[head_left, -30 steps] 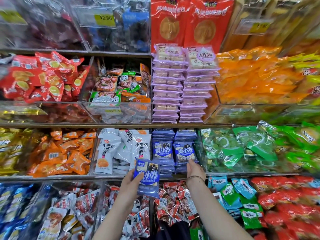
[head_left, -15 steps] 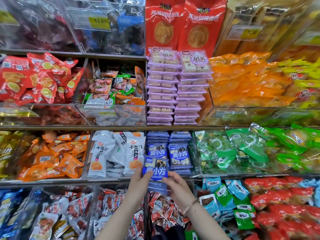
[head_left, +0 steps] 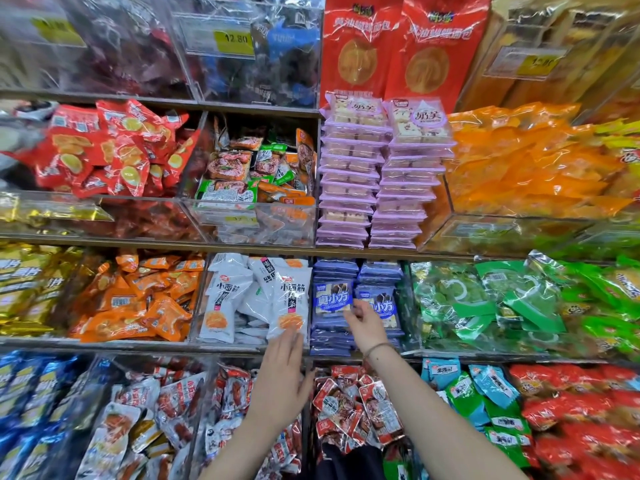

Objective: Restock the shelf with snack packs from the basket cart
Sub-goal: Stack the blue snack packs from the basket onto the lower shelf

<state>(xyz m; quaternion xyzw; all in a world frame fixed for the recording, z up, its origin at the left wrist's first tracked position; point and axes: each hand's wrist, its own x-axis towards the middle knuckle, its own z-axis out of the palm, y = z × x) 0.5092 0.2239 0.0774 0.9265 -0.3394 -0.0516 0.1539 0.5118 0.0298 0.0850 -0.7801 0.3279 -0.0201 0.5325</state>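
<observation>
A blue snack pack (head_left: 331, 298) stands upright at the front of the left stack in the blue-pack compartment (head_left: 346, 346) of the middle shelf. My right hand (head_left: 365, 325) reaches into that compartment and pinches the pack's lower right corner with its fingertips. A second blue pack (head_left: 384, 304) stands just behind the hand on the right stack. My left hand (head_left: 281, 377) hovers below and left of the compartment, in front of the shelf edge, fingers straight and holding nothing. The basket cart is out of sight.
White packs (head_left: 256, 299) fill the bin left of the blue stacks, green packs (head_left: 491, 299) the bin to the right. Purple stacked packs (head_left: 381, 181) sit on the shelf above. Red packs (head_left: 360, 407) lie in the bin below my hands.
The blue pack went from both hands, in front of the shelf, up onto the left blue stack. My left hand let go and dropped back down; my right hand stayed at the pack.
</observation>
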